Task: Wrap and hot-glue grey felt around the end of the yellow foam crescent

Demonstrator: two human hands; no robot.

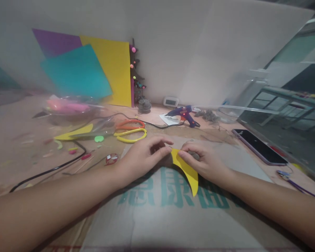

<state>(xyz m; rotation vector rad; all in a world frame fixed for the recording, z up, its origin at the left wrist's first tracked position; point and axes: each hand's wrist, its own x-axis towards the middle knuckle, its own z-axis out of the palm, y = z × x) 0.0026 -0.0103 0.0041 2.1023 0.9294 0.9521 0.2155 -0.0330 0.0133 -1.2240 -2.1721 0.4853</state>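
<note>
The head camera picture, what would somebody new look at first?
Probably the big teal sheet at the back left, with a bright yellow sheet and a purple sheet behind it. Next might be the curved yellow piece near the middle, pinched in the right hand. Behind the hands, the dark blue glue gun with its red light may stand out too.

Head-worn view, facing forward and down, close above worktop (5, 141)
</note>
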